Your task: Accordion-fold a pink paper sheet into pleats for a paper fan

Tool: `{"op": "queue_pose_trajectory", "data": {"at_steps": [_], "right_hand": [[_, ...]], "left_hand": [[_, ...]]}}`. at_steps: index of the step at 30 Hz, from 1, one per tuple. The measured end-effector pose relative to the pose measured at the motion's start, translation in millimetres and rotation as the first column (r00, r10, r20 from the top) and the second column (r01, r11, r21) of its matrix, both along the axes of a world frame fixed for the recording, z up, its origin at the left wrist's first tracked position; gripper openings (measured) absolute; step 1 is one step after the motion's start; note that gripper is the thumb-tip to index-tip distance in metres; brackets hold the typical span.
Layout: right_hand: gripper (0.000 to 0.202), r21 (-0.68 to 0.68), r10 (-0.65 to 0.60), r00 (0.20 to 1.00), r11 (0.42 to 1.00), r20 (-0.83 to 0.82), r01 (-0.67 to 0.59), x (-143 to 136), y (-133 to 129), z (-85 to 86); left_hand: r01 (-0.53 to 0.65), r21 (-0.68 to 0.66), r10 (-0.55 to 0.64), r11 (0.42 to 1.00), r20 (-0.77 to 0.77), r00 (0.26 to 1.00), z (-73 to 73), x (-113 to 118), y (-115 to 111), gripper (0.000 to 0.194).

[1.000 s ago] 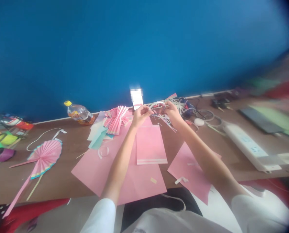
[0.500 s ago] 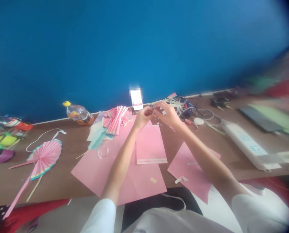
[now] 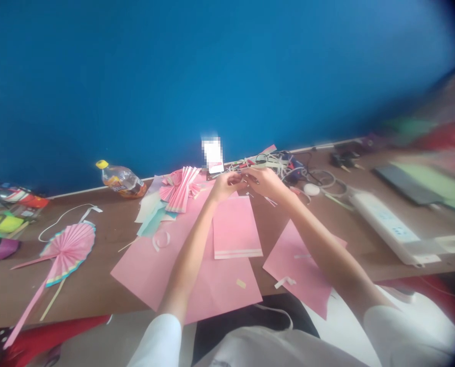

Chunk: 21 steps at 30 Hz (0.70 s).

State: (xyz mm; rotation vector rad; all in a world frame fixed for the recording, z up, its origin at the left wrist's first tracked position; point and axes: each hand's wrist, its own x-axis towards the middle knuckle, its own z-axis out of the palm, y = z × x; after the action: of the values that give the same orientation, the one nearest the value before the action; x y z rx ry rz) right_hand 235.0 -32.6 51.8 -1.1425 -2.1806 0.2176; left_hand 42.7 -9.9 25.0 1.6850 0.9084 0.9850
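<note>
My left hand (image 3: 226,185) and my right hand (image 3: 263,182) meet near the back of the table, fingertips close together. Both are closed, and whatever they pinch is too small to make out. Just below them lies a pink sheet (image 3: 237,227) with white strips along its near edge, on top of a larger pink sheet (image 3: 189,290). To the left of my left hand is a pleated pink paper piece (image 3: 184,189). Behind the hands a lit phone (image 3: 214,155) leans by the wall. A tangle of strips and cables (image 3: 284,165) is beyond my right hand.
A drink bottle (image 3: 122,181) lies at the back left, near a pink paper fan (image 3: 70,248). Another pink sheet (image 3: 301,270) with paper scraps rests under my right forearm. Farther right are a white power strip (image 3: 387,227) and a dark flat object (image 3: 406,186).
The fingers of my right hand have curled lower and nearer to my left hand. The whole view has shifted slightly, with things on the table appearing a little farther left.
</note>
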Motion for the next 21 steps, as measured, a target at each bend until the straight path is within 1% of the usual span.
{"op": "queue_pose_trajectory", "data": {"at_steps": [4, 11, 14, 18, 21], "right_hand": [[0.028, 0.014, -0.022, 1.0, 1.0, 0.007, 0.022, -1.2, -0.1, -2.3], [0.034, 0.017, -0.085, 0.991, 0.996, 0.102, 0.084, 0.4, 1.7, -8.2], [0.033, 0.006, -0.071, 0.996, 0.998, 0.049, 0.07, 1.9, 0.7, -5.4], [0.025, -0.047, -0.011, 0.997, 0.999, -0.075, 0.008, 2.0, -1.3, 0.1], [0.026, -0.078, 0.005, 0.989, 0.997, -0.146, -0.016, 1.0, -1.2, 1.0]], "left_hand": [[-0.005, -0.006, 0.005, 1.0, 0.003, 1.0, -0.5, 0.3, 0.6, 0.042], [0.046, 0.009, -0.045, 0.999, -0.069, 0.997, 2.5, 2.0, -1.6, 0.04], [0.059, 0.017, -0.058, 0.998, -0.069, 0.996, 0.6, 1.7, -0.2, 0.04], [0.038, 0.018, -0.038, 0.999, -0.038, 0.999, -2.5, 0.2, 2.8, 0.043], [0.019, 0.013, -0.018, 1.0, -0.035, 0.999, -3.3, -0.5, 3.6, 0.042]]}}
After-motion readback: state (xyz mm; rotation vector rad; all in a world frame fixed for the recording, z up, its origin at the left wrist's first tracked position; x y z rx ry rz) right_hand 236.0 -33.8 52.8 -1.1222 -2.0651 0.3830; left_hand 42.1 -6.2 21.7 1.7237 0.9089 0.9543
